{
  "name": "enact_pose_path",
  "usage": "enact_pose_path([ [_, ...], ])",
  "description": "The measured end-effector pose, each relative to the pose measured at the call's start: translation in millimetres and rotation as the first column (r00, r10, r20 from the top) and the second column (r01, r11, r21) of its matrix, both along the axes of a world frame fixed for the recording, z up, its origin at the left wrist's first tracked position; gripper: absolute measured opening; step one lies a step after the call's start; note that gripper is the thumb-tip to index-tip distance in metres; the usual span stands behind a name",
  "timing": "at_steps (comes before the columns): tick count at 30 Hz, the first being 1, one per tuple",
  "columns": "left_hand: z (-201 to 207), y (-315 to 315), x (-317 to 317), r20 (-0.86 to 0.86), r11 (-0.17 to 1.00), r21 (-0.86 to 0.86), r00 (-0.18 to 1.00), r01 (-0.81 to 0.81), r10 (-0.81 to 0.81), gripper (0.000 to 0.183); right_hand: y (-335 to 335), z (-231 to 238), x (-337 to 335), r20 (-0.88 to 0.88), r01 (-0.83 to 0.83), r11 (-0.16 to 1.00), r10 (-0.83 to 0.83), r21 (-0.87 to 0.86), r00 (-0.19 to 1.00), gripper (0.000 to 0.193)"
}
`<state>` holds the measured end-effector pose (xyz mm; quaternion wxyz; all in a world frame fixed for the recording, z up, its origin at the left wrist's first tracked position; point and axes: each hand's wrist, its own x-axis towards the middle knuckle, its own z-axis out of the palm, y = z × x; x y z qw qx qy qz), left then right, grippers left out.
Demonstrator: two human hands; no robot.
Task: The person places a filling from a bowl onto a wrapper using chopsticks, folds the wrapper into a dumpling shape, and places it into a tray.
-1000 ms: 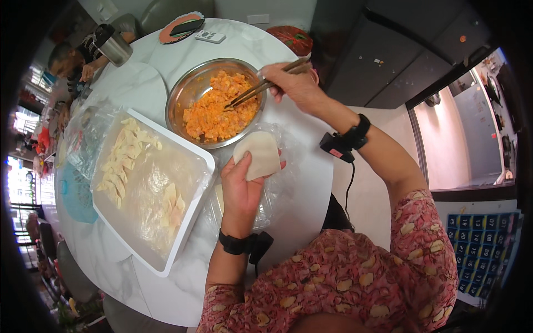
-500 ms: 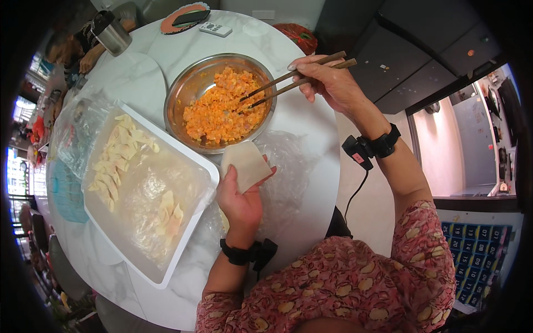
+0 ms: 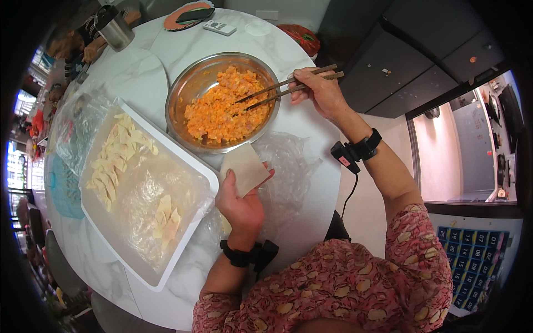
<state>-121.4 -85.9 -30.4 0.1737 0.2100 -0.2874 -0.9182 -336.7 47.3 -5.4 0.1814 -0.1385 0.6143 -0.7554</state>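
A flat, pale dough wrapper (image 3: 242, 169) lies across the palm and fingers of my left hand (image 3: 241, 208), the thumb resting on its edge. My right hand (image 3: 322, 91) grips a pair of dark wooden chopsticks (image 3: 291, 87) near their upper ends. Their tips touch the orange minced filling (image 3: 225, 108) in a steel bowl (image 3: 176, 94), just beyond my left hand. Left of that hand stands a white tray (image 3: 210, 176) lined with clear plastic. Several folded dumplings (image 3: 114, 155) lie along its left side, and a few more (image 3: 166, 219) are near its right side.
Crumpled clear plastic (image 3: 286, 166) spreads on the marble-patterned table (image 3: 311, 191) right of my left hand. At the back are a steel jug (image 3: 114, 30), a white remote (image 3: 220, 28) and a phone (image 3: 195, 15) on a round mat. Another person's arm (image 3: 91, 51) shows at far left.
My right hand has moved slightly left and lower, bringing the chopstick tips a little further left in the filling. My left hand still holds the wrapper in nearly the same place.
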Motion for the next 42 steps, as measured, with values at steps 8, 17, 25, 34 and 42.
enact_pose_path([
  [8, 3, 1, -1, 0.001, 0.999, 0.013, 1.000, 0.031, -0.031, 0.041, 3, -7, 10, -0.003, 0.051, 0.997, -0.051, -0.060, 0.999, 0.022],
  [17, -1, 0, -2, 0.006, 0.998, -0.001, 0.998, 0.057, -0.057, 0.042, -2, 11, 22, 0.024, -0.002, 0.996, 0.005, -0.089, 1.000, 0.018],
  [25, -2, 0, -2, -0.015, 0.998, -0.001, 0.998, 0.062, -0.062, 0.041, -4, 20, 8, -0.014, -0.028, 0.984, 0.026, -0.175, 1.000, 0.016],
  [34, -1, 1, -2, 0.015, 0.997, 0.018, 0.997, 0.079, -0.080, 0.038, -21, -13, -14, 0.092, -0.027, 0.997, 0.034, -0.072, 0.995, 0.020],
  [42, -2, 0, -2, -0.018, 0.998, -0.009, 0.998, 0.060, -0.060, 0.038, -39, -1, 3, 0.035, -0.014, 0.999, 0.016, -0.051, 0.999, 0.019],
])
